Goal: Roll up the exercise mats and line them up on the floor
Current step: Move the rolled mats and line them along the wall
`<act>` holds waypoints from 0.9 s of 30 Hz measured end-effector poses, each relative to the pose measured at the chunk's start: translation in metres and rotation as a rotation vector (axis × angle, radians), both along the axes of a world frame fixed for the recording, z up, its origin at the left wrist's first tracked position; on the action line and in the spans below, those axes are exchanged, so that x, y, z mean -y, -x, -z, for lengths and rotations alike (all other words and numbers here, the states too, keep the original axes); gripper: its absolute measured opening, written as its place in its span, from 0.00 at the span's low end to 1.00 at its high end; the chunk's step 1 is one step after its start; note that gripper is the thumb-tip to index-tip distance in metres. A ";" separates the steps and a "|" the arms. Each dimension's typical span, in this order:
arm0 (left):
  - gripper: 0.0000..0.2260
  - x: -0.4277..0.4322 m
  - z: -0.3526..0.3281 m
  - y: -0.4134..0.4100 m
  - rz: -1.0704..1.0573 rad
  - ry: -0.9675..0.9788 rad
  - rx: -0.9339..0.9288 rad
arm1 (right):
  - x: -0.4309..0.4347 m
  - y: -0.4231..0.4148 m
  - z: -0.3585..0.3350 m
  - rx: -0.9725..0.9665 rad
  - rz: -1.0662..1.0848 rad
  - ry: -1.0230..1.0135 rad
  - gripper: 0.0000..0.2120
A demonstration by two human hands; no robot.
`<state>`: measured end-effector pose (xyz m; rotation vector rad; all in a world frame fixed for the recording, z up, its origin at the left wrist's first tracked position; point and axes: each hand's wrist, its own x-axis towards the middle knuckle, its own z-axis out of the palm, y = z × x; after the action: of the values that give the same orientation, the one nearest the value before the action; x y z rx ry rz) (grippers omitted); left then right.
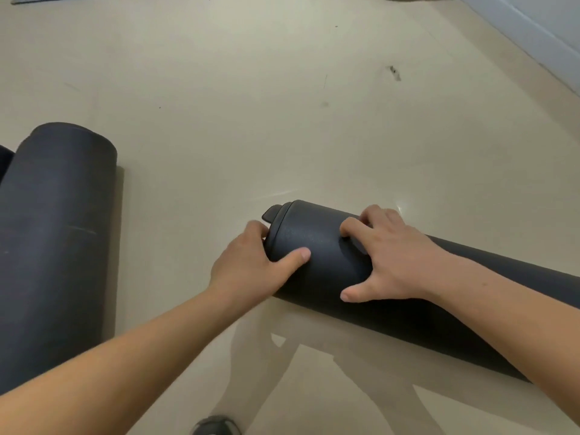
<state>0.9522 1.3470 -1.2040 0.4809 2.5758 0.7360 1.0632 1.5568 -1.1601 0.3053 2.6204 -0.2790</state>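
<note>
A dark charcoal rolled foam exercise mat (317, 243) lies on its side on the glossy beige floor (219, 105). It sits well to the right of a fatter, dark grey rolled mat (59, 230) and is skewed across that roll's line rather than parallel to it.

The left hand (248, 265) cups the end nearest the fat roll, thumb laid over the top and fingers curled round the end face. The right hand (392, 259) sits just beyond it, further from the fat roll. It is splayed over the curve, with the thumb down the near side and the fingertips digging in. Both hands grip the mat.

The foam dents under the right index finger, so it is probably soft and springy, likely light for its bulk, with a matte pebbled skin that should give good grip. An inner coil (271, 213) pokes out of the end facing the fat roll, so the layers can telescope.

The roll will probably loosen if released, so it is better held across the top with both hands spread wide. The end can be patted flush before the mat is turned alongside the fat roll.
</note>
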 end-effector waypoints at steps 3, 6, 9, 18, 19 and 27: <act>0.52 -0.003 -0.011 0.025 0.006 -0.038 0.054 | 0.009 0.003 0.005 -0.053 -0.057 -0.048 0.46; 0.37 -0.009 -0.006 0.028 0.071 -0.004 0.244 | 0.014 -0.004 0.013 -0.046 -0.081 -0.113 0.59; 0.31 -0.008 0.003 0.022 0.007 -0.064 0.306 | 0.015 -0.007 0.021 -0.005 -0.060 -0.147 0.68; 0.27 -0.022 0.005 0.013 -0.054 -0.193 0.272 | 0.008 -0.009 0.024 -0.016 -0.020 -0.114 0.68; 0.27 -0.025 0.006 0.010 -0.057 -0.201 0.288 | 0.005 -0.011 0.024 -0.014 -0.019 -0.120 0.68; 0.30 -0.046 0.004 -0.006 -0.002 -0.213 0.338 | -0.005 -0.028 0.026 0.015 -0.023 -0.144 0.72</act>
<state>0.9583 1.3928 -1.2076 0.3804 2.1968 1.0051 1.0908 1.5622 -1.1859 0.3237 2.6320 -0.0794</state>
